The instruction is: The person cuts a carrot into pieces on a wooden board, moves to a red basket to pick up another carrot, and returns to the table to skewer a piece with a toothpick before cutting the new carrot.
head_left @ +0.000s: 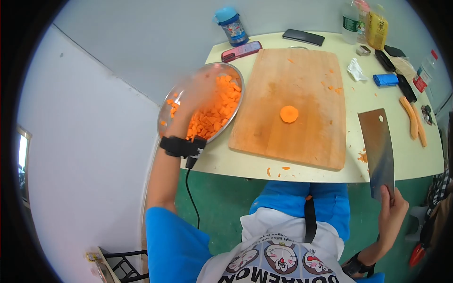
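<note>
On tbl (214, 163) | oval tray (164, 115): carrot pcs (221, 111) | L hand (203, 89) over, blurred

A plain room arranged for kitchen work is seen, though whether it belongs to a home or another building cannot be told. Food preparation is shown by the wooden chopping board (264, 94) on the pale worktop (214, 162), the cleaver (379, 148) at right and the metal bowl (165, 112) of cut carrot (213, 118) at left. Ordinary indoor surroundings are indicated by bare walls (89, 118), a green floor (222, 203) and, along the worktop's far edge, phones (303, 37) and drink bottles (350, 23).
</note>
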